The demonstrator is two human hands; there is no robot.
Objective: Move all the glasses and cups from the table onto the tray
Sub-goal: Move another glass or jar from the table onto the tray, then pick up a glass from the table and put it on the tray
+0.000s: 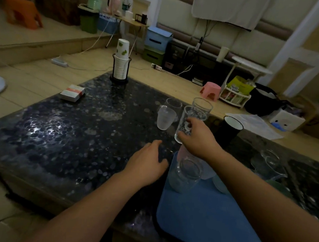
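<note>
Above the smooth blue tray (210, 217), right hand (198, 140) grips a seemingly patterned, cylindrical clear glass (189, 120).

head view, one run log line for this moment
right hand: holds tall glass | left hand: flat on table | tray: one glass

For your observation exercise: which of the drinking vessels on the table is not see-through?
The black cup with a white rim, at the table's right edge. The glasses beside it are clear or frosted.

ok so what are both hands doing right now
Left hand: open, empty, resting flat on the dark speckled table beside the blue tray.
Right hand: closed around a tall clear printed glass.
</note>
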